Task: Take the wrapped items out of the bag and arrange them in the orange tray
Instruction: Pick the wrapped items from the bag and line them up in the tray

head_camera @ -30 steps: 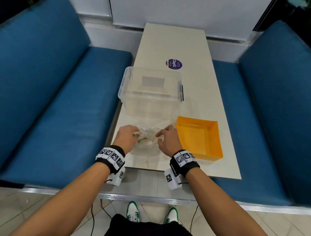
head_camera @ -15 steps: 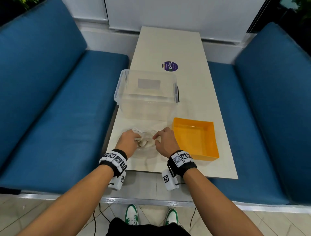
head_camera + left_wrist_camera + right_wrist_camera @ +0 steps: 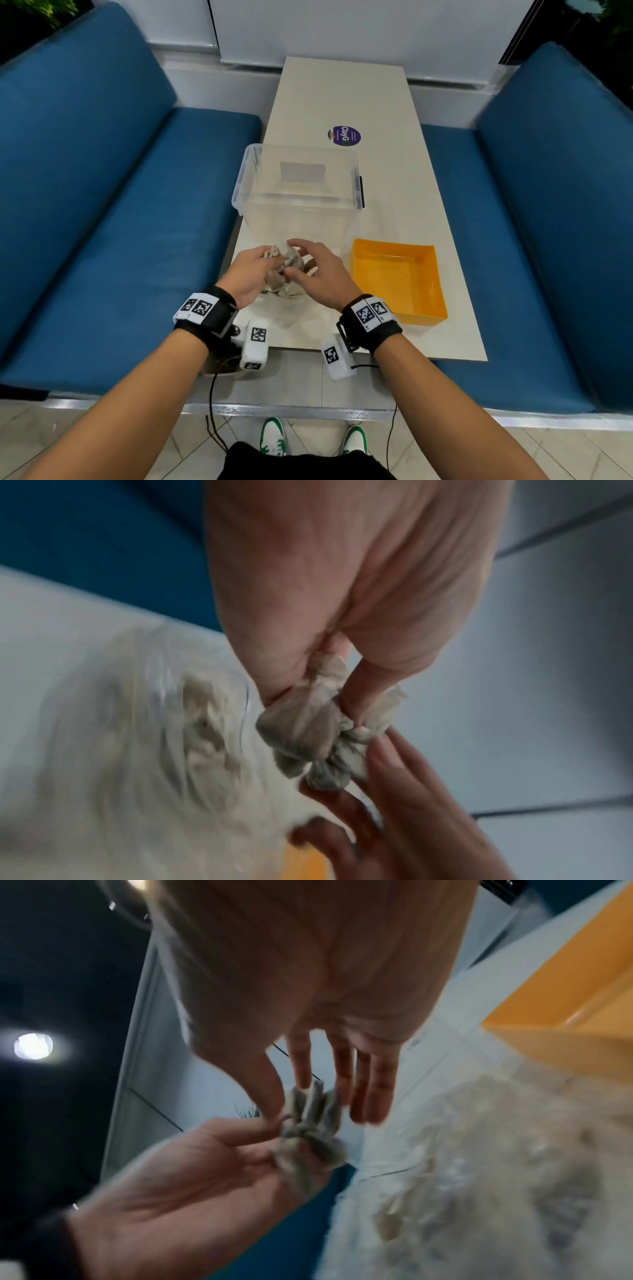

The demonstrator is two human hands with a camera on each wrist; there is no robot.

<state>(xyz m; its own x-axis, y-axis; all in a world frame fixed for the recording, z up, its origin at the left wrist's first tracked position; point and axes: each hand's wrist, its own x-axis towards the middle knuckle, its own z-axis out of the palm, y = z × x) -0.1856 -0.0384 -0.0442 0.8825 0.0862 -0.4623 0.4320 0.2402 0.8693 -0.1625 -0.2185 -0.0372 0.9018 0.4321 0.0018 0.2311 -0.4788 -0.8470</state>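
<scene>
Left hand pinching bag knot; right hand loose-fingered at 3 o'clock. Thin, soft, slippery plastic; best taken at knot.

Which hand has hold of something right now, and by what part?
The left hand pinches the bag's knotted top between thumb and fingers. The right hand has straight fingers at the knot, gripping nothing.

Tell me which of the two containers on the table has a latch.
The clear bin: a dark latch sits on its right end. The orange tray beside it is plain, open and lower.
</scene>
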